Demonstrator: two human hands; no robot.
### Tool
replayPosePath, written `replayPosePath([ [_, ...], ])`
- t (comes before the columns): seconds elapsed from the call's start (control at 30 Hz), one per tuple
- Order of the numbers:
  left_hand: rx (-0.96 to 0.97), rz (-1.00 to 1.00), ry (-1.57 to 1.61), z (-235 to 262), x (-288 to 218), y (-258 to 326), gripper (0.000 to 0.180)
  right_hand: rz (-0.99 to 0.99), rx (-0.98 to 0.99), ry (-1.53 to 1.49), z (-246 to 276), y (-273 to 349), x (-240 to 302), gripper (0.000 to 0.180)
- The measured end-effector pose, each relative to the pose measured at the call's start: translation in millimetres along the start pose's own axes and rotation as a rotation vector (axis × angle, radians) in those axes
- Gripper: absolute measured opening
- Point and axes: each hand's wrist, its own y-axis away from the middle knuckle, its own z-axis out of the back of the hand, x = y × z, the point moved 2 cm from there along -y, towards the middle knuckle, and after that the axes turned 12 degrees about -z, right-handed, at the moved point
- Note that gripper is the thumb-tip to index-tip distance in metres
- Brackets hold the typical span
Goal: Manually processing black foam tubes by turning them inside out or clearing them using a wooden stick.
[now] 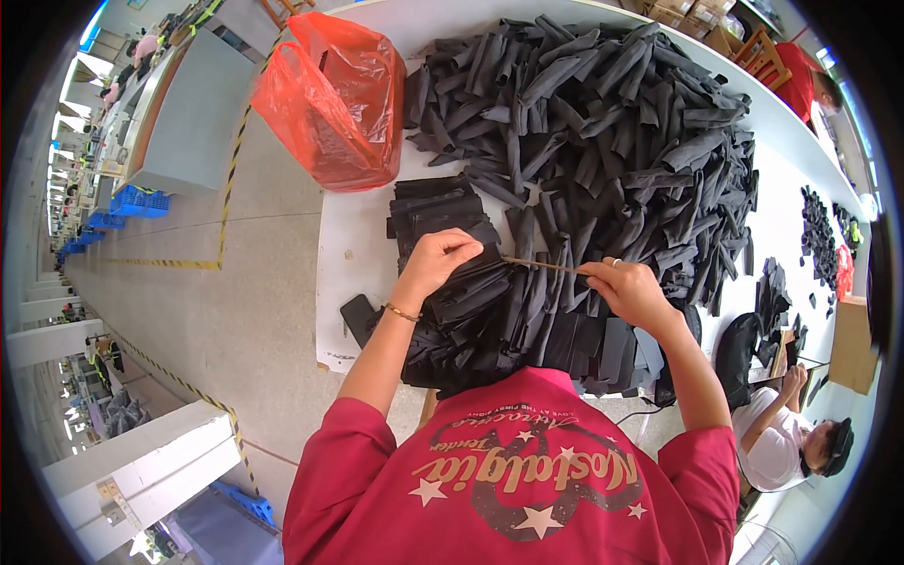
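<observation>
One tan cord (541, 265) crosses above black pieces (626, 179), its end pinched in the right hand (629, 292); the left hand (436, 266) presses its fingertips together, on what is unclear. A hard tug could slip it loose or scatter pieces.

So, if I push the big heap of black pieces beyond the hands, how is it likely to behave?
The heap of black pieces would probably spread piece by piece, not as one block, since they lie loose and crisscrossed. Each piece seems likely to bend, as many look curled or folded like fabric. Those on top may slide down, because they overlap at many angles.
</observation>
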Motion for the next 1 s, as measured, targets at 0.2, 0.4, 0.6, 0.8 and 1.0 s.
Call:
replayPosePath([
  [0.2,0.248,-0.451,-0.451,-52,-40,-11,0.018,0.108,0.039,-0.382,-66,-34,32,0.021],
  [0.4,-0.725,-0.183,0.396,-23,-11,31,0.065,-0.216,0.244,-0.898,-108,-28,50,0.009],
  [0.6,-0.847,0.131,1.086,-74,16,26,0.026,-0.25,-0.182,-0.787,-147,-28,90,0.008],
  [0.8,-1.008,0.326,0.861,-45,6,13,0.026,-0.333,-0.079,-0.755,-155,7,96,0.01],
  [1.0,-0.9,0.324,0.9,-39,12,7,0.032,-0.347,0.093,-0.726,-124,60,78,0.008],
])
